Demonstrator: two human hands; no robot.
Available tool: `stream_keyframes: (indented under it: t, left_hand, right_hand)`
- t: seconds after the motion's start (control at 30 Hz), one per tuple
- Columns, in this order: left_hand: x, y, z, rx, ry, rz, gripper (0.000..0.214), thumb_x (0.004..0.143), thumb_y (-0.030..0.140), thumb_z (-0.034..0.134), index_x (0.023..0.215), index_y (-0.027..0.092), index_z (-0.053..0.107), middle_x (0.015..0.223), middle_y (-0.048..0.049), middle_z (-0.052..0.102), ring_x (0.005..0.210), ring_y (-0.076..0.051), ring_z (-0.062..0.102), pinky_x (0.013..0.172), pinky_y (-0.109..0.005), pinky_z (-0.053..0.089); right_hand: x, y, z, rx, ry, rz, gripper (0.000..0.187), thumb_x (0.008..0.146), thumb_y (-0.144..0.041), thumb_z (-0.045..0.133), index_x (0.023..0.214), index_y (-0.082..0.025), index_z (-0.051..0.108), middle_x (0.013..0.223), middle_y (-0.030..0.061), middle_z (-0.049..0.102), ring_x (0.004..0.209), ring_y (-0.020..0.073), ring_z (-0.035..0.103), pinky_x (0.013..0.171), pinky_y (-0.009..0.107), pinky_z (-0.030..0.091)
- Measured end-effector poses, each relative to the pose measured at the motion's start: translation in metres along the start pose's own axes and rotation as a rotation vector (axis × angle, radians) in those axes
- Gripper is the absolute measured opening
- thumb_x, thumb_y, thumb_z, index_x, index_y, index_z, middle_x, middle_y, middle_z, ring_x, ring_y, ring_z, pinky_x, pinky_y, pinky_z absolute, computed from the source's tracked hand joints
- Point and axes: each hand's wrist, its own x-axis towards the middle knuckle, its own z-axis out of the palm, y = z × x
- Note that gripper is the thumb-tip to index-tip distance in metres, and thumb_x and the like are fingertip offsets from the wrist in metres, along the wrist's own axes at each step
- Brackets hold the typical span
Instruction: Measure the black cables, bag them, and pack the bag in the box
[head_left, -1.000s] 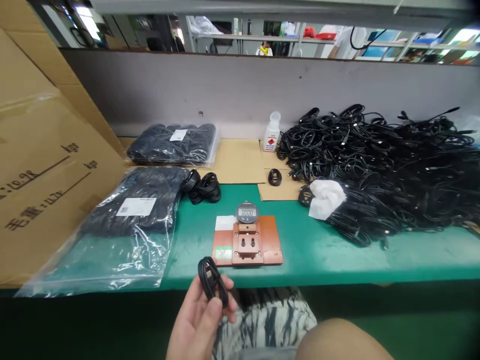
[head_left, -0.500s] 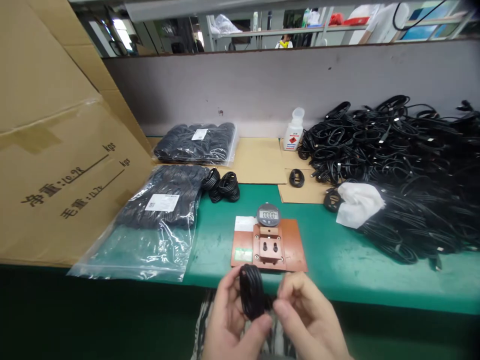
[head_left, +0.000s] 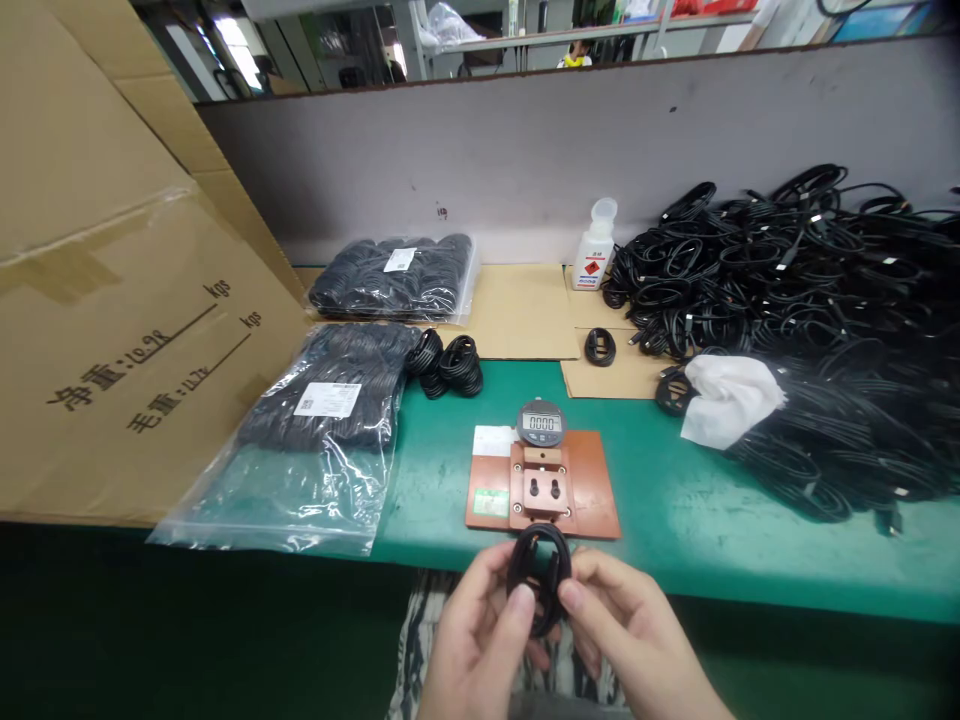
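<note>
Between my hands, in front of the table's edge, is a coiled black cable (head_left: 541,540), its ring facing me. My left hand (head_left: 487,620) grips the coil's left side, thumb across its front. On the right side, my right hand (head_left: 619,610) pinches the coil between thumb and fingers. Just beyond the coil stands a digital dial gauge (head_left: 541,424) on a reddish-brown base (head_left: 596,490) with a small metal block (head_left: 545,492); its display reads zero.
At left are a cardboard box (head_left: 127,330) and clear bags of coiled cables (head_left: 330,400), (head_left: 394,280). Beside them sit loose coils (head_left: 460,366). A white bottle (head_left: 595,250), a lone coil (head_left: 600,346), a white cloth (head_left: 731,400) and a large cable heap (head_left: 772,260) lie to the right.
The coil has turned from edge-on to facing me and moved slightly right. My right hand has closed onto its right side. The whole view has shifted slightly.
</note>
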Motion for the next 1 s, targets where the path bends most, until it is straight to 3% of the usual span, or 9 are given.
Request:
stream_keyframes:
  t: [0.17, 0.27, 0.47, 0.6, 0.67, 0.73, 0.83, 0.9, 1.0]
  left_hand:
    - [0.005, 0.002, -0.003, 0.107, 0.051, 0.108, 0.033, 0.083, 0.048, 0.07, 0.095, 0.017, 0.074, 0.084, -0.0043, 0.07, 0.077, -0.018, 0.064, 0.072, -0.024, 0.053]
    - [0.007, 0.003, -0.004, 0.122, 0.052, 0.189, 0.024, 0.081, 0.041, 0.073, 0.089, 0.019, 0.077, 0.084, -0.0024, 0.067, 0.078, -0.017, 0.064, 0.073, -0.021, 0.051]
    - [0.009, 0.002, -0.007, 0.008, 0.021, 0.099, 0.015, 0.073, 0.031, 0.079, 0.079, 0.017, 0.074, 0.083, -0.0021, 0.065, 0.076, -0.016, 0.064, 0.07, -0.021, 0.052]
    - [0.012, 0.0, -0.008, -0.019, 0.054, 0.081, 0.011, 0.069, 0.021, 0.08, 0.072, 0.015, 0.072, 0.076, -0.0003, 0.064, 0.069, -0.013, 0.062, 0.064, -0.017, 0.05]
    - [0.012, -0.001, -0.007, -0.018, 0.074, 0.076, 0.012, 0.067, 0.019, 0.082, 0.07, 0.014, 0.072, 0.073, 0.0, 0.064, 0.067, -0.012, 0.062, 0.062, -0.017, 0.05]
    - [0.011, -0.001, -0.007, -0.041, 0.052, 0.02, 0.016, 0.064, 0.021, 0.084, 0.069, 0.013, 0.071, 0.07, -0.0012, 0.067, 0.064, -0.013, 0.063, 0.061, -0.018, 0.051]
    - [0.008, -0.002, -0.008, -0.112, -0.035, -0.118, 0.025, 0.059, 0.025, 0.089, 0.066, 0.013, 0.069, 0.065, -0.0035, 0.07, 0.058, -0.015, 0.065, 0.058, -0.022, 0.053]
    - [0.007, -0.004, -0.008, -0.094, -0.05, -0.132, 0.027, 0.055, 0.024, 0.091, 0.063, 0.013, 0.068, 0.062, -0.0035, 0.07, 0.055, -0.015, 0.066, 0.056, -0.022, 0.053]
    - [0.007, -0.005, -0.006, 0.054, 0.019, -0.043, 0.021, 0.055, 0.018, 0.09, 0.063, 0.013, 0.072, 0.062, -0.0034, 0.071, 0.057, -0.014, 0.066, 0.056, -0.019, 0.051]
  right_hand:
    - [-0.001, 0.008, -0.008, -0.216, -0.056, -0.137, 0.032, 0.089, -0.047, 0.066, 0.079, -0.017, 0.064, 0.072, -0.0001, 0.052, 0.055, 0.0096, 0.044, 0.051, 0.02, 0.039]
    - [0.0, 0.004, -0.013, -0.406, -0.118, -0.229, 0.031, 0.095, -0.043, 0.056, 0.078, -0.018, 0.063, 0.075, 0.0024, 0.053, 0.067, 0.0155, 0.052, 0.061, 0.024, 0.044]
    - [0.0, -0.005, -0.018, -0.618, -0.184, -0.365, 0.028, 0.097, -0.035, 0.05, 0.076, -0.018, 0.059, 0.072, 0.0027, 0.053, 0.065, 0.0161, 0.053, 0.06, 0.024, 0.043]
    - [-0.003, -0.004, -0.017, -0.629, -0.242, -0.45, 0.03, 0.098, -0.034, 0.048, 0.076, -0.018, 0.059, 0.071, 0.0035, 0.055, 0.063, 0.0151, 0.054, 0.058, 0.023, 0.042]
    - [-0.005, -0.002, -0.015, -0.543, -0.254, -0.393, 0.039, 0.101, -0.038, 0.044, 0.071, -0.018, 0.059, 0.068, 0.0039, 0.057, 0.063, 0.015, 0.056, 0.06, 0.024, 0.043]
    - [-0.007, 0.0, -0.012, -0.36, -0.176, -0.216, 0.042, 0.1, -0.047, 0.046, 0.072, -0.018, 0.057, 0.063, 0.002, 0.058, 0.059, 0.0141, 0.057, 0.059, 0.024, 0.045]
    - [-0.008, 0.003, -0.009, -0.096, -0.052, 0.027, 0.04, 0.087, -0.058, 0.066, 0.09, -0.018, 0.063, 0.063, -0.0011, 0.06, 0.052, 0.0111, 0.056, 0.053, 0.022, 0.045]
    - [-0.008, 0.003, -0.007, -0.044, -0.058, 0.067, 0.044, 0.079, -0.058, 0.075, 0.092, -0.017, 0.068, 0.064, 0.0001, 0.062, 0.05, 0.0099, 0.056, 0.051, 0.021, 0.045]
    - [-0.007, 0.004, -0.005, -0.024, -0.069, 0.083, 0.045, 0.074, -0.057, 0.08, 0.087, -0.015, 0.073, 0.061, 0.0004, 0.061, 0.049, 0.0089, 0.054, 0.05, 0.02, 0.046]
